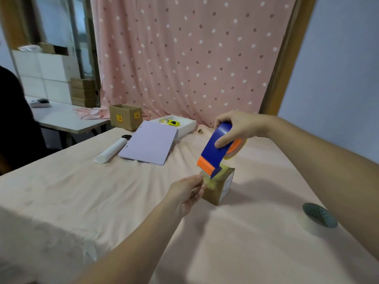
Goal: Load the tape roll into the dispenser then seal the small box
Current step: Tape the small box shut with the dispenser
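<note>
A small brown cardboard box (222, 186) stands on the pink-covered table (102, 191). My right hand (235, 128) grips a blue and orange tape dispenser (215, 150) from above, tilted, its orange front edge down at the box's top near corner. The tape roll (235, 149) sits in the dispenser behind my thumb. Clear tape (211, 181) runs from the dispenser's mouth over the box's near face. My left hand (188, 191) pinches the tape's free end against that face.
A lilac folder (149, 142) and a white paper roll (110, 150) lie at the back left. Behind them are a white tray (184, 125) with a yellow toy car and a brown carton (126, 116). A dark round disc (319, 215) lies at right.
</note>
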The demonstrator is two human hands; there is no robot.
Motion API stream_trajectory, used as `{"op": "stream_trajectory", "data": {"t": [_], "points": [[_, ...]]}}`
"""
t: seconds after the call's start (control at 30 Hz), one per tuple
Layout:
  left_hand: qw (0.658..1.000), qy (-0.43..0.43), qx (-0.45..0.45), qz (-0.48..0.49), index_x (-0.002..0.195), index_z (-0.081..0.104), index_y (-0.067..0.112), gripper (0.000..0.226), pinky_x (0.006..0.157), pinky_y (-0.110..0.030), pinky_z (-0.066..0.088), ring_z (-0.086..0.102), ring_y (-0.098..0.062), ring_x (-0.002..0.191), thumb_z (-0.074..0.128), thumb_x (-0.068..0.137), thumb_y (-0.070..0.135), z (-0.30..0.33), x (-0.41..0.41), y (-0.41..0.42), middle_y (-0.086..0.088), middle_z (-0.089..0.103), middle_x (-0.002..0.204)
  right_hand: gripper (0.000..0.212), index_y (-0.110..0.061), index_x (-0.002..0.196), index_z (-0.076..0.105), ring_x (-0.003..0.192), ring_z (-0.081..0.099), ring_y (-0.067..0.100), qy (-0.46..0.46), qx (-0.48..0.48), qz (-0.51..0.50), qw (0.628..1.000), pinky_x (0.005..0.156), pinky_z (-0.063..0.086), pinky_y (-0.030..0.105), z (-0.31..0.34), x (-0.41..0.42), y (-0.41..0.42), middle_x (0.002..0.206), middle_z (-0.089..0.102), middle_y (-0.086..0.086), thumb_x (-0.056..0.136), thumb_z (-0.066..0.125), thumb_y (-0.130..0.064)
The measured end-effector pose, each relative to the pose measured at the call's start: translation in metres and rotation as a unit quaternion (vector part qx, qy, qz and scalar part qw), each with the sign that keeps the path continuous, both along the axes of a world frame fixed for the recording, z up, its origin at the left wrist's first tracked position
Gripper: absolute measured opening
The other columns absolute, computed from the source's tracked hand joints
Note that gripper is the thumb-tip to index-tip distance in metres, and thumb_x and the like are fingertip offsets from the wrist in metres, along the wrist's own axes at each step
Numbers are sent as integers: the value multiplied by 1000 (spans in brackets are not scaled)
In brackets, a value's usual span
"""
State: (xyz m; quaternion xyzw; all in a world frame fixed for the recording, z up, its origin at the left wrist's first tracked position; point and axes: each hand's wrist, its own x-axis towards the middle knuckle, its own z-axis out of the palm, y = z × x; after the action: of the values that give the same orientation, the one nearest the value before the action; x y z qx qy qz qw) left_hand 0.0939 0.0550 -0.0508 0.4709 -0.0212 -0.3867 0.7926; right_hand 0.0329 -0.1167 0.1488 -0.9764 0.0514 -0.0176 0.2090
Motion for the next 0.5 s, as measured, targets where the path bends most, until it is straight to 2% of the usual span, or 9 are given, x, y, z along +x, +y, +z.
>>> {"op": "stream_trajectory", "data": {"t": [0.13, 0.3, 0.5], "points": [[1000, -9, 15, -7, 98, 69, 4, 7, 51, -18, 57, 67, -9, 54, 69, 97, 11, -7, -2, -7, -3, 72, 65, 39, -14, 103, 66, 92, 72, 22, 34, -44, 16, 998, 65, 56, 22, 5, 21, 1, 104, 73, 3, 77, 90, -33], [1000, -19, 8, -7, 96, 68, 4, 8, 53, -18, 58, 64, -10, 56, 69, 98, 12, -12, -6, -16, -4, 69, 65, 33, -20, 95, 68, 82, 69, 13, 75, -77, 19, 994, 67, 52, 24, 12, 36, 1, 95, 71, -6, 75, 90, -34], [1000, -1, 17, 8, 99, 68, 2, 10, 54, -21, 59, 65, -13, 57, 70, 96, 12, -15, -10, -22, -8, 69, 70, 36, -21, 96, 68, 94, 73, 21, 91, -109, 31, 989, 74, 60, 33, 11, 43, 4, 102, 72, -3, 73, 91, -37]]}}
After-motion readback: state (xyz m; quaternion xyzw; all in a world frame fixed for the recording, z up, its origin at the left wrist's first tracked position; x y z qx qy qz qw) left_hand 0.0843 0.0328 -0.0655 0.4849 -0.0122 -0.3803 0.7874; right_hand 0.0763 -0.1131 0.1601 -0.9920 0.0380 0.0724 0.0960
